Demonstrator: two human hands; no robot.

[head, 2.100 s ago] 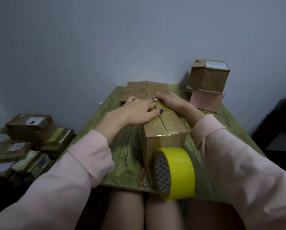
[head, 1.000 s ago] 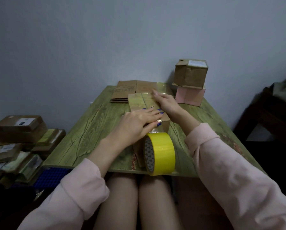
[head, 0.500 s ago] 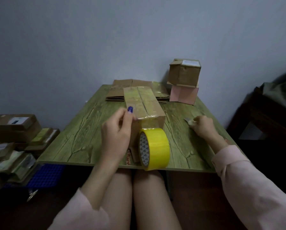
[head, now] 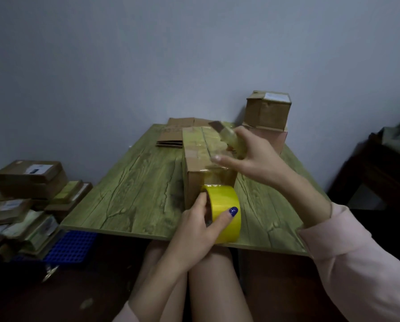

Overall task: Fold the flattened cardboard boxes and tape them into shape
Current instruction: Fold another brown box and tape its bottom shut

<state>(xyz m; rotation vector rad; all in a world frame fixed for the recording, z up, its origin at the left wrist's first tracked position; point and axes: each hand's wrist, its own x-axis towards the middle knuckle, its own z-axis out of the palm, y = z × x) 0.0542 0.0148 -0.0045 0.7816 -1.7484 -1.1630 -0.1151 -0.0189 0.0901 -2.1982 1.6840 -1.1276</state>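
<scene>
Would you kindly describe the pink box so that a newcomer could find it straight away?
Start at the green wood-grain table and look to its far right corner. Two boxes are stacked there; the pink box is the lower one, under a brown box.

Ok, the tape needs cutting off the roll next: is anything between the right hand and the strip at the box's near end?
Nothing visible. The right hand, holding a blurred cutter-like tool, is above the box; the tape strip on its near end is uncovered. The left hand grips the tape roll below that.
</scene>
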